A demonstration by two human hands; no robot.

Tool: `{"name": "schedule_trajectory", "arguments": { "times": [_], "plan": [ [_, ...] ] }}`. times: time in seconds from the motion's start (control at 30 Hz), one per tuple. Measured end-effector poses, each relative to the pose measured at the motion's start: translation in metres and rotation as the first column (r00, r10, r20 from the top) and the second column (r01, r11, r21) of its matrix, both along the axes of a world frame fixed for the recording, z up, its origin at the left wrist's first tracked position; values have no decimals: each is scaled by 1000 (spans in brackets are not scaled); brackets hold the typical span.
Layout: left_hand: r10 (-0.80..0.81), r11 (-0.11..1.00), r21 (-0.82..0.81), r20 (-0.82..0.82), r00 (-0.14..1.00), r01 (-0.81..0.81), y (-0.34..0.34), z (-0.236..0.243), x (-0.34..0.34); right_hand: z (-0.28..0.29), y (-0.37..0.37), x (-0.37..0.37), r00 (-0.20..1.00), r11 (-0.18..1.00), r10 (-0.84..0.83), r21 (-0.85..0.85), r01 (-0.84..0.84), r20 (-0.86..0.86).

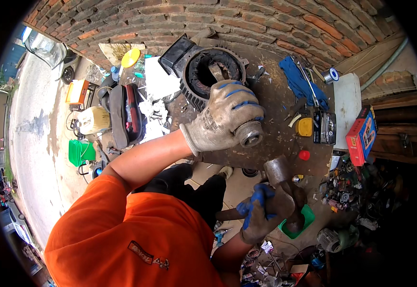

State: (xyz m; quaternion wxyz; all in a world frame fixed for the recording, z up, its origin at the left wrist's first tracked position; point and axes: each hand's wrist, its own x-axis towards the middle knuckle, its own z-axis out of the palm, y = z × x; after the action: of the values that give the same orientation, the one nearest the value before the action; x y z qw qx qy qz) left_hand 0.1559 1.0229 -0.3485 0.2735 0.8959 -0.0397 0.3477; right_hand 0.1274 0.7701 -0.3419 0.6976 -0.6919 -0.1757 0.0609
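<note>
My left hand, in a dirty white glove with blue on the fingers, is closed around a thick metal chisel. Its flat blade end reaches over the opening of a finned motor housing with dark windings inside; whether the tip touches them I cannot tell. The chisel's round butt faces me. Lower right, my right hand, gloved too, grips a hammer close to its head. The hammer's handle sticks out to the left, and the head is apart from the chisel.
The motor stands on a worn workbench against a brick wall. A blue cloth, a solder spool, a yellow container and a red box lie right. White scraps and a tool bag are left.
</note>
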Motion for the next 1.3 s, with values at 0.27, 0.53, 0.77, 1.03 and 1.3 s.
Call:
{"name": "schedule_trajectory", "arguments": {
  "times": [0.27,0.53,0.77,1.03,1.3],
  "plan": [
    [-12,1000,6,0,1000,12,0,1,-1,-6,1,0,998,999,-19,-27,21,65],
    [6,1000,-8,-14,1000,-6,0,2,-1,26,11,6,997,982,54,-184,-44,49],
    [2,1000,-3,-10,1000,-2,2,3,3,-59,-6,-14,871,978,186,169,-120,-454],
    [-4,1000,-23,-25,1000,3,2,-2,2,67,-73,16,952,975,-79,223,12,296],
    [28,1000,11,11,1000,-29,9,3,7,-8,-7,9,901,893,434,120,-433,23]
  ]
}}
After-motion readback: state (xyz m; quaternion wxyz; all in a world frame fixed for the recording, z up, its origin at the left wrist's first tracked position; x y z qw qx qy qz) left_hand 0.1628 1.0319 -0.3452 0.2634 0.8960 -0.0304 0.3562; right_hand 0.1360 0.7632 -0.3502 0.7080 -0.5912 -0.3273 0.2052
